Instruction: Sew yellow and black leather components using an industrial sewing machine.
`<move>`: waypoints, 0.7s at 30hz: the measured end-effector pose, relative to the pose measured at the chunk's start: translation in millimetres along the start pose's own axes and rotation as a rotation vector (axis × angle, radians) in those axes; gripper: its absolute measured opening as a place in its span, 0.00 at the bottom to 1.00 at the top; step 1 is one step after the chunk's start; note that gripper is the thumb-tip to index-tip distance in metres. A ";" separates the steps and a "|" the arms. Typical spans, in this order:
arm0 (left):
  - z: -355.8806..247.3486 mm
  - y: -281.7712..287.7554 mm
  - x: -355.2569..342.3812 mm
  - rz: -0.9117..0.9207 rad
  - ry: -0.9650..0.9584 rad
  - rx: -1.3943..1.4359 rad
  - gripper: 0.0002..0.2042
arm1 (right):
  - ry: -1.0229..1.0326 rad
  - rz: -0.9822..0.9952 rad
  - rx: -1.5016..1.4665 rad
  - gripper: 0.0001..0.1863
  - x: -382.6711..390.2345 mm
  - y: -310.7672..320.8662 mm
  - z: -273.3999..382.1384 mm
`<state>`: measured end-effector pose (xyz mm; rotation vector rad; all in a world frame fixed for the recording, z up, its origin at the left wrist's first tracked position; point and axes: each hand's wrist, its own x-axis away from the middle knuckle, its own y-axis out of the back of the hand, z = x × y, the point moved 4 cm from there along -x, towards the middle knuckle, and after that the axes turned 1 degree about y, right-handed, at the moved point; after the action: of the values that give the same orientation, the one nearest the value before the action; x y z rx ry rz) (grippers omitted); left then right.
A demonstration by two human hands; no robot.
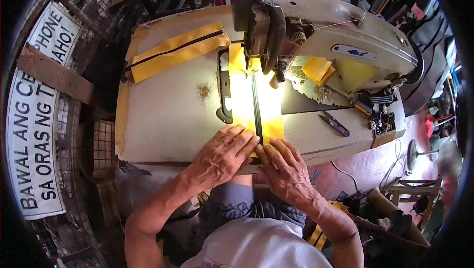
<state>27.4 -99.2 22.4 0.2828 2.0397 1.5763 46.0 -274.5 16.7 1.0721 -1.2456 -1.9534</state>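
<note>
A yellow fabric strip with a black zipper (256,107) along its middle lies on the sewing machine bed, running under the needle area. My left hand (223,150) rests on the strip's near left edge, its fingers lying over the fabric. Beside the zipper on the right, my right hand (284,167) presses the near end with fingers stretched out flat. Both thumbs are mostly hidden. The sewing machine head (266,36) stands over the far part of the strip. Bright lamp light washes out the fabric around the needle.
Another yellow piece with a black zipper (177,51) lies at the table's far left. Thread snips (335,124) and a screwdriver (359,104) sit right of the strip, near a folded yellow piece (318,69). A wire mesh wall with a white sign (39,115) borders the left.
</note>
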 end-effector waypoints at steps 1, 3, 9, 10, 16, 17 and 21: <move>2.5 2.5 -3.3 -0.011 0.002 0.000 0.21 | -0.005 0.003 0.000 0.29 -2.3 -1.9 -2.9; 9.5 2.0 -8.8 -0.003 -0.006 -0.004 0.21 | -0.013 -0.039 0.003 0.28 -9.7 -3.9 -8.3; 27.6 0.9 -20.0 0.010 0.039 0.008 0.21 | -0.020 -0.039 -0.040 0.28 -31.5 -4.0 -19.0; 31.6 0.3 -20.8 0.009 0.053 0.021 0.21 | -0.020 -0.034 -0.040 0.28 -34.6 -4.3 -21.0; 51.2 1.6 -33.5 0.006 0.059 0.051 0.19 | -0.022 0.012 -0.054 0.27 -53.3 -3.0 -33.6; 54.3 2.5 -36.3 -0.005 0.050 0.054 0.18 | -0.016 -0.004 -0.055 0.26 -56.3 -2.7 -35.6; 64.7 8.2 -47.9 -0.041 0.032 0.093 0.16 | -0.029 -0.038 -0.080 0.24 -70.2 -1.4 -42.5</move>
<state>100.4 -65.9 32.9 0.2498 2.1328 1.4730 118.2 -236.9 27.5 1.0382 -1.1600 -2.0357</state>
